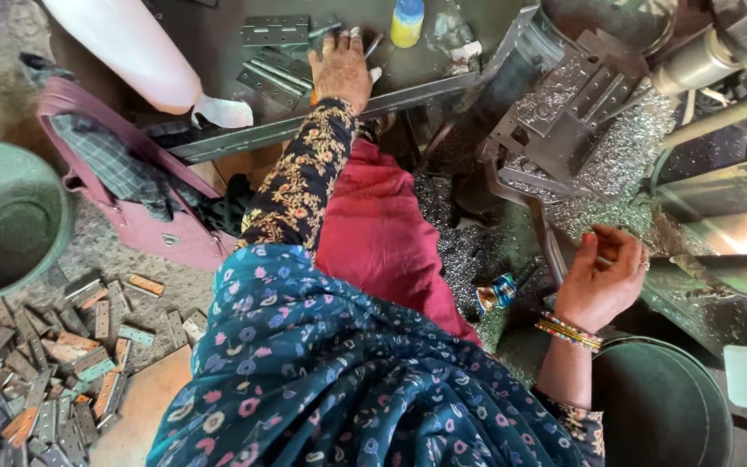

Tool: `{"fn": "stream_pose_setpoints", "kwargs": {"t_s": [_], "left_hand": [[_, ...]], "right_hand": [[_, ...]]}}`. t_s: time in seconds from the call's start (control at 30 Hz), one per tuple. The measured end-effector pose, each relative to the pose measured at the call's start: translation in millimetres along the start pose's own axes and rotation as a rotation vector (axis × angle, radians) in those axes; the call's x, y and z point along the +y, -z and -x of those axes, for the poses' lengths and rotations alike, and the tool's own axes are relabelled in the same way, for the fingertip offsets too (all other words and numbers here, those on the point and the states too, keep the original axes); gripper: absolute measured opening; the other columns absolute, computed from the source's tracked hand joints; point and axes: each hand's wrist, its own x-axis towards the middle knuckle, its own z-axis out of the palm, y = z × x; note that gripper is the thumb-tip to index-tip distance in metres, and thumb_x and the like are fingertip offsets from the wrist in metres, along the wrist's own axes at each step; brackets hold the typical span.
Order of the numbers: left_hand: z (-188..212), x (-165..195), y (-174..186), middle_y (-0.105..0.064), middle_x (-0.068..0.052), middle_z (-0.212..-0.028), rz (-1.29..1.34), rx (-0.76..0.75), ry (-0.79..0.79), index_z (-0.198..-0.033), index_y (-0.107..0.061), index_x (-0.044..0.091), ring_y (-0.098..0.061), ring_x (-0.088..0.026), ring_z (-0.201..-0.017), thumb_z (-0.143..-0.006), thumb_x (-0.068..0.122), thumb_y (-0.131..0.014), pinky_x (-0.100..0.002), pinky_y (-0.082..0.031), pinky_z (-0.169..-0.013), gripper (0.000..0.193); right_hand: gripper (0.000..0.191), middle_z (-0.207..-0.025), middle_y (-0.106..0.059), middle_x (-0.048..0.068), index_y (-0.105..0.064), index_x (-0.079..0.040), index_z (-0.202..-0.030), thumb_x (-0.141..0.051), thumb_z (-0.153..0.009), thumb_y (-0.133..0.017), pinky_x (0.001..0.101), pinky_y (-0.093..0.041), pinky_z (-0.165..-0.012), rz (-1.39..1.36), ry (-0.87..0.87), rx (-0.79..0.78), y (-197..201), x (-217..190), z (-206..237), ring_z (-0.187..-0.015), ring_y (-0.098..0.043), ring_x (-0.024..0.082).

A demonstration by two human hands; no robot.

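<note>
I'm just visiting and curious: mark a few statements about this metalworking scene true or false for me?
1. The left hand rests on grey metal hinges on the dark workbench. True.
2. The right hand grips the yellow bottle with a blue cap. False: the bottle stands on the bench near the left hand; the right hand is beside the grey metal machine, fingers curled.
3. A heap of flat metal hinge plates lies on the floor at lower left. True.
4. The round green metal basin is full of hinges. False: no hinges show in it.
5. Bangles circle the right wrist. True.
</note>
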Motion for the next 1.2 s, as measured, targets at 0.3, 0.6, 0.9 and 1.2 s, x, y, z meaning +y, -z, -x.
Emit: {"fn": "stream_pose_setpoints", "kwargs": {"t_s": [0.3, 0.6, 0.9, 1.2], "left_hand": [[-25, 22, 1, -0.058, -0.016, -0.129, 0.103, -0.123, 0.107, -0.122, -0.062, 0.005, -0.059, -0.035, -0.120, -0.078, 0.022, -0.082, -0.055, -0.045, -0.100, 0.051], [3, 24, 12, -0.067, -0.014, -0.100, 0.077, 0.150, -0.051, -0.111, -0.064, 0.010, -0.066, -0.038, -0.099, -0.068, 0.011, -0.075, -0.054, -0.053, -0.082, 0.045], [73, 253, 14, -0.065, -0.018, -0.113, 0.504, 0.104, -0.463, -0.090, -0.070, 0.002, -0.065, -0.033, -0.101, -0.082, 0.016, -0.072, -0.039, -0.058, -0.076, 0.017], [132, 275, 11, -0.045, -0.011, -0.155, 0.260, -0.139, -0.479, -0.112, -0.076, 0.005, -0.042, -0.029, -0.140, -0.091, 0.026, -0.059, -0.044, -0.035, -0.103, 0.035]], "right_hand": [[0.006, -0.103, -0.067, 0.010, -0.071, -0.004, -0.108, -0.005, -0.102, -0.073, 0.0355, -0.054, -0.074, 0.059, -0.015, 0.020, -1, 5, 4, -0.085, -0.068, 0.021], [0.018, -0.100, -0.076, 0.007, -0.070, -0.011, -0.109, -0.021, -0.095, -0.073, 0.0401, -0.054, -0.073, 0.241, -0.180, -0.211, -2, 5, 8, -0.087, -0.074, 0.024], [0.031, -0.100, -0.078, 0.007, -0.065, -0.015, -0.119, -0.036, -0.096, -0.070, 0.0462, -0.053, -0.076, 0.316, -0.279, -0.398, -1, 7, 2, -0.090, -0.074, 0.030], [0.049, -0.102, -0.077, 0.016, -0.057, -0.015, -0.132, -0.042, -0.093, -0.068, 0.0517, -0.052, -0.081, 0.226, -0.283, -0.510, -9, 32, 0, -0.095, -0.071, 0.041]]}}
